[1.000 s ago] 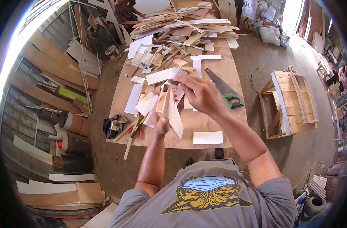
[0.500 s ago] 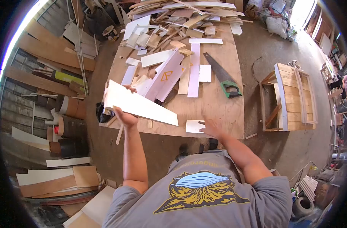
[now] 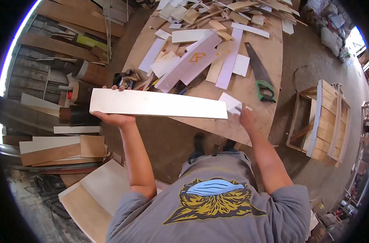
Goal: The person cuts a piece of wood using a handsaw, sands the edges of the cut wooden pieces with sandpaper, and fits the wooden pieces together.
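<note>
A long white board (image 3: 158, 104) lies across the view, raised in front of the table's near edge. My left hand (image 3: 113, 117) grips its left end, thumb below and fingertips over the top edge. Beyond the board's right end, my right hand (image 3: 246, 115) is closed on a small white piece (image 3: 230, 103), which is slightly blurred. A handsaw (image 3: 265, 88) with a green handle rests on the table to the right of that hand. Pale pink boards (image 3: 190, 62) with orange marks lie behind the long board.
The plywood table (image 3: 255, 131) carries a heap of wood offcuts (image 3: 192, 16) at its far end. A slatted wooden frame (image 3: 323, 117) stands on the floor at right. Sheets and boards (image 3: 57, 150) are stacked at left.
The long board has swung level across the view, with my left hand still on its left end. My right hand has picked up the small white piece from the table. The view has shifted.
</note>
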The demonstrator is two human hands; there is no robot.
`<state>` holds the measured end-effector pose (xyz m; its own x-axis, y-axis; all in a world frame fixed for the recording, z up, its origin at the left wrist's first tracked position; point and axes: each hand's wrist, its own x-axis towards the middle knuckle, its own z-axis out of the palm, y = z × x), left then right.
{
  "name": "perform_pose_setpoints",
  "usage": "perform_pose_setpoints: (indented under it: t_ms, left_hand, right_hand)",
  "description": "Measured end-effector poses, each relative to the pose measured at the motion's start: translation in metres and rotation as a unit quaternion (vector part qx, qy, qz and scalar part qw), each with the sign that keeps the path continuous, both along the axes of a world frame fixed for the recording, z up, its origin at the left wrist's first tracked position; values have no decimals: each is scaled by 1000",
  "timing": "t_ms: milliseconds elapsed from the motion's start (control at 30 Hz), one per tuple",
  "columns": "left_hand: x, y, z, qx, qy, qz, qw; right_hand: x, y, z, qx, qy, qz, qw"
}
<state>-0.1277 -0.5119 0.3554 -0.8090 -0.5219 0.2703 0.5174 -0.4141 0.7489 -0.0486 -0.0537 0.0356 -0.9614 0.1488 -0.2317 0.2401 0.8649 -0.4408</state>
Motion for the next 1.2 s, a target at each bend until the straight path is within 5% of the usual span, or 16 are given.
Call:
perform_pose_setpoints:
  t_ms: [167,267,467,567,667,800,900,1000,1200]
  left_hand:
    - [18,22,-33,14,-88,43,995]
    - [23,44,-69,50,-159,62,984]
    - [27,50,-201,138,-276,-39,950]
    - [31,85,-215,149,-386,-14,910]
    - [32,107,-223,137,-473,-3,870]
    - [31,111,-246,158,-489,-9,857]
    - [36,98,-266,66,-531,-72,842]
    - [32,97,-287,29,-583,-2,812]
    - [35,67,-326,-278,-585,-47,761]
  right_hand:
    - [-27,30,20,-194,-9,-117,974]
    - [1,27,45,-304,-132,-134,934]
    - [73,48,32,-314,-165,-209,911]
    - [107,79,-5,-198,-145,-208,947]
    - [128,95,15,-121,-198,-232,945]
    - [148,97,48,-181,-216,-277,918]
    - [154,87,54,-236,-214,-337,886]
    - [165,86,29,-223,-176,-383,879]
    - [174,90,5,-209,-101,-442,867]
